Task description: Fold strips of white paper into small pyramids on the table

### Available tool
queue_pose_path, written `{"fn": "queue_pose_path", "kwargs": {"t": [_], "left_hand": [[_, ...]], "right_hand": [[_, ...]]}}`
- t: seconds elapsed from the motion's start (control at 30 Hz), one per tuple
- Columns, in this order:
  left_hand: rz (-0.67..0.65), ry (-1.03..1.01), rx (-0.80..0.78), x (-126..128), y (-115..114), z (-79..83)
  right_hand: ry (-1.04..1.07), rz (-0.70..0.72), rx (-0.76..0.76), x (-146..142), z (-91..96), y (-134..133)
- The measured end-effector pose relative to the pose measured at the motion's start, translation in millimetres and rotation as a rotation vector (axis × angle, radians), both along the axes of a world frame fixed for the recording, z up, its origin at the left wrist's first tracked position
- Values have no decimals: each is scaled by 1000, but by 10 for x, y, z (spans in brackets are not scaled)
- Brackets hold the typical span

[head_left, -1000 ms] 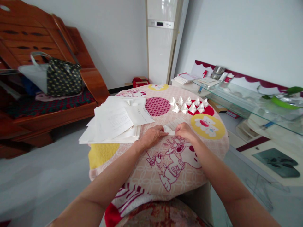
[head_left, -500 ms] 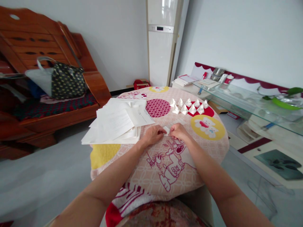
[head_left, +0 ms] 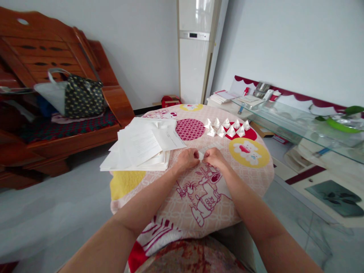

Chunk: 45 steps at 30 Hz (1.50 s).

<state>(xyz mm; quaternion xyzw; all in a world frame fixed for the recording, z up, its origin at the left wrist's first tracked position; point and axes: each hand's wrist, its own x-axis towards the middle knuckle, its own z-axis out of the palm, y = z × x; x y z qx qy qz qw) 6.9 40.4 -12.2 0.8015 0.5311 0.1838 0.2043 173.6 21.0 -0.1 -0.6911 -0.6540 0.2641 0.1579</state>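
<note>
My left hand [head_left: 187, 159] and my right hand [head_left: 215, 157] meet over the middle of a round table covered by a pink cartoon cloth [head_left: 204, 197]. Both pinch a small folded piece of white paper [head_left: 201, 155] between their fingertips; most of it is hidden by the fingers. A stack of white printed sheets [head_left: 142, 148] lies just left of my left hand. Several small white folded paper pyramids [head_left: 226, 127] stand in two rows beyond my hands, on a red patch of the cloth.
A wooden bench [head_left: 57, 94] with a dotted handbag [head_left: 82, 96] stands at the left. A tall white air conditioner [head_left: 195, 49] is in the far corner. A glass shelf unit [head_left: 298, 121] with papers and containers runs along the right wall.
My hands have drawn closer together around the paper piece, which now shows less between the fingers. The view has shifted slightly left and down.
</note>
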Motion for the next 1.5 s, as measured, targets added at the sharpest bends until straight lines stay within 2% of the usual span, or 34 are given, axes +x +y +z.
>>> {"fn": "queue_pose_path", "kwargs": {"t": [0.23, 0.47, 0.67, 0.8, 0.87, 0.97, 1.03, 1.13, 1.2, 1.3, 1.37, 1.5], "left_hand": [[-29, -135, -56, -118, 71, -27], [-32, -141, -81, -309, 149, -49], [-144, -224, -136, -477, 232, -137], [-178, -206, -143, -544, 230, -67], [-190, -142, -79, -529, 224, 31], [-235, -89, 48, -411, 250, 198], [-220, -107, 144, -276, 302, 290], [-162, -188, 254, -55, 413, 371], [-134, -235, 270, 58, 480, 384], [-91, -317, 308, 120, 530, 334], [-93, -370, 329, 93, 522, 249], [-123, -471, 375, -24, 456, 14]], "right_hand": [[25, -40, -22, -21, 45, -33], [76, -52, -40, -11, 15, -23], [33, -60, -37, -22, 25, -38], [-28, -33, -35, -42, 77, -41], [-80, -21, 20, -64, 122, -27], [-171, -25, 182, -116, 168, 26], [-209, 47, 243, -156, 165, 81], [-215, 174, 219, -197, 134, 165], [-190, 174, 167, -198, 122, 203], [-121, 166, 86, -163, 135, 224], [-103, 210, 73, -132, 152, 221], [-215, 296, 118, -111, 170, 216]]}}
